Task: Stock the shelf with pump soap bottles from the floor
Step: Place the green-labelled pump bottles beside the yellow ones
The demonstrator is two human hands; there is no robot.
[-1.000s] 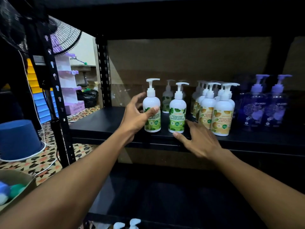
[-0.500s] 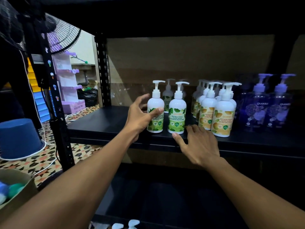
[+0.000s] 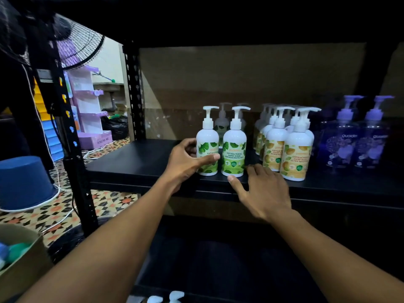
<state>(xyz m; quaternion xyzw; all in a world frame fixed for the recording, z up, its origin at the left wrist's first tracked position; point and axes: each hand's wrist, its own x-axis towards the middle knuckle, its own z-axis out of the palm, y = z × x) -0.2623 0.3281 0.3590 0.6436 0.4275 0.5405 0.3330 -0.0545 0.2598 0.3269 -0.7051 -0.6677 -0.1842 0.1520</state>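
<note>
- Head view shows the left hand (image 3: 185, 162) wrapped round the green-label bottle (image 3: 207, 147): thumb laid across the front of the label, fingers curled behind its left side.
- That bottle stands at the front of the shelf (image 3: 135, 162), base on the board, just beside a second green bottle (image 3: 234, 149); whether the two touch I cannot tell.
- Right hand (image 3: 264, 191) lies flat and relaxed on the shelf's front edge, fingers loosely spread, holding nothing, its fingertips near the second bottle's base.
- Step in hand, as I judge it: setting and squaring this bottle into the green row.
- Further right stand the yellow-label bottles (image 3: 295, 154), then the purple bottles (image 3: 341, 145).
- Held bottle's long axis is upright, not tilted; the label faces the camera and the pump spout points right, like its neighbour's.
- Next move likely calls for letting go without tipping the bottle, then reaching down: white pump tops (image 3: 172, 297) show at the bottom edge, so more stock probably waits on the floor.
</note>
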